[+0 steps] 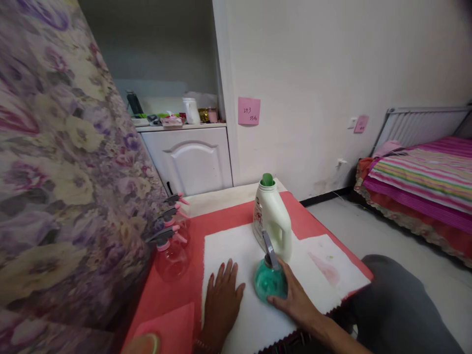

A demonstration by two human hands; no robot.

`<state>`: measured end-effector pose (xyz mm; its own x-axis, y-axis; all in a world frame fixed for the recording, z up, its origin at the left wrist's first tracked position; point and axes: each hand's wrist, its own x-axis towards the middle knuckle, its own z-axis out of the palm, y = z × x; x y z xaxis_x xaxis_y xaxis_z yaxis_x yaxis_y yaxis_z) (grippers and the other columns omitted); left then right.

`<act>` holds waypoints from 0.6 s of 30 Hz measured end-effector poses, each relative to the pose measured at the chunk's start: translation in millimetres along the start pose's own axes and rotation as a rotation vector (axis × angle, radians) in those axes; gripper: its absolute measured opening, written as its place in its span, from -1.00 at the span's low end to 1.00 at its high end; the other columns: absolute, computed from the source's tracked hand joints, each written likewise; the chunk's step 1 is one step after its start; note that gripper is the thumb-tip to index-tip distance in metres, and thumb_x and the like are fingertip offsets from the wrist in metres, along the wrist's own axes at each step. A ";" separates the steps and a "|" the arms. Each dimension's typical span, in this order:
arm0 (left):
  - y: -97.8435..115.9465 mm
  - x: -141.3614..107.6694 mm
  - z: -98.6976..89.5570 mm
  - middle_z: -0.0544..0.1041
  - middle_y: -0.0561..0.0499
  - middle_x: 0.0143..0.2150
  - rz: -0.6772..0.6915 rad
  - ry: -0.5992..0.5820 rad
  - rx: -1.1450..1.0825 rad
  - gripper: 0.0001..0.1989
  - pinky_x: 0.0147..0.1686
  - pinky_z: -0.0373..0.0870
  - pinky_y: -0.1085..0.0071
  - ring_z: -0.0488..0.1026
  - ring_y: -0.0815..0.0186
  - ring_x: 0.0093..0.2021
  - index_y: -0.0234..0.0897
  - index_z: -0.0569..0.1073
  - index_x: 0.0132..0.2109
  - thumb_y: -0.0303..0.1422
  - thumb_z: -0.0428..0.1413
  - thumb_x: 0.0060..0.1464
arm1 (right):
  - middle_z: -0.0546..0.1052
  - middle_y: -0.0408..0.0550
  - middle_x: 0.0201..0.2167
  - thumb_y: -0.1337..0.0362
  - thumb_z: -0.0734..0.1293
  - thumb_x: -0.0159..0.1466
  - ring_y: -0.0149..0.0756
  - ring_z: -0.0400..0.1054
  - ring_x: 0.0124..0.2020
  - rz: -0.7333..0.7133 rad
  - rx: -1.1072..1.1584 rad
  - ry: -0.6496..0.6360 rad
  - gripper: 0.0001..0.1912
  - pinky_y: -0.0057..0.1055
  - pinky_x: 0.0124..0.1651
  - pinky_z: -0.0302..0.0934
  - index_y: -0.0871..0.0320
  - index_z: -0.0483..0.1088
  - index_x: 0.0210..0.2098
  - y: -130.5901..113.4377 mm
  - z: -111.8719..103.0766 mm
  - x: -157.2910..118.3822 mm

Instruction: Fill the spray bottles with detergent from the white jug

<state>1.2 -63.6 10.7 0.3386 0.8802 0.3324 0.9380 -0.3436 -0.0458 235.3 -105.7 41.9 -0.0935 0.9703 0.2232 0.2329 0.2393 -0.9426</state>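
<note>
My right hand (293, 295) is wrapped round a teal spray bottle (268, 284) with a grey spray head, which stands upright on a white sheet (245, 314). Palm down, my left hand (223, 300) rests on the same sheet with its fingers spread, left of the bottle. Just behind the teal bottle stands a large pale green jug (271, 216) with a handle, its neck uncapped and something green showing in it. Several clear spray bottles (171, 260) with pink and grey heads are lined up at the table's left side.
The table has a red cover (184, 295). A damp-looking pinkish stain (326, 269) marks the paper at right. A round object (145, 343) is at the lower left edge. A floral curtain (66, 162) hangs close on the left.
</note>
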 end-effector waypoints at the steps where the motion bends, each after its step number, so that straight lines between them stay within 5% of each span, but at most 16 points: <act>1: -0.4 0.2 -0.1 0.25 -0.12 0.33 -0.011 -0.005 0.002 -0.49 0.19 0.20 -0.08 0.23 -0.03 0.30 -0.25 0.27 0.28 -0.19 -0.09 0.25 | 0.22 0.12 0.29 0.20 0.47 0.04 0.05 0.05 0.33 0.010 0.005 0.003 -0.07 0.11 0.35 -0.12 0.05 -0.03 0.30 -0.3 0.1 0.0; 7: -5.0 -0.3 1.3 0.23 -0.24 0.34 -0.123 -0.048 0.007 -0.36 0.20 0.17 -0.10 0.18 -0.07 0.32 -0.40 0.26 0.28 -0.05 -0.06 0.20 | 0.32 0.10 0.22 0.23 0.50 -0.03 0.07 0.16 0.25 0.061 0.030 0.037 -0.11 0.09 0.30 -0.02 0.05 0.11 0.24 -2.8 -0.3 3.3; 18: -12.3 0.1 -5.1 0.23 -0.26 0.34 -0.153 -0.106 0.005 -0.43 0.20 0.19 -0.09 0.19 -0.06 0.32 -0.36 0.30 0.25 -0.13 -0.02 0.20 | 0.37 -0.03 0.20 0.18 0.53 -0.01 -0.02 0.20 0.24 -0.007 0.213 -0.287 -0.13 -0.07 0.28 0.04 0.01 0.18 0.25 -22.1 -15.1 15.0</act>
<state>-10.7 -60.9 16.1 0.1973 0.9517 0.2352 0.9795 -0.2015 -0.0066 243.4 -95.9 69.8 -0.3697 0.9117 0.1793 0.0270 0.2035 -0.9787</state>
